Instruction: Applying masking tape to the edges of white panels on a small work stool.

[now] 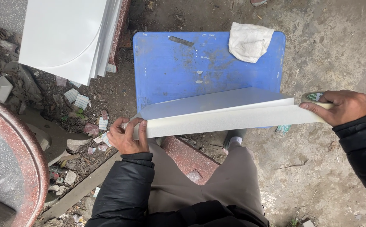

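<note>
Over the blue plastic worktop (170, 67), I note my left hand (126, 136) pinching the tape end onto the long white panel edge (216, 120); right hand (344, 107) grips the tape roll (313, 97). Strip stretched full length, not pressed down.

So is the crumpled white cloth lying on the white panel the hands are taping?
No, the crumpled white cloth lies on the blue plastic stool, at its far right corner, apart from the white panel.
</note>
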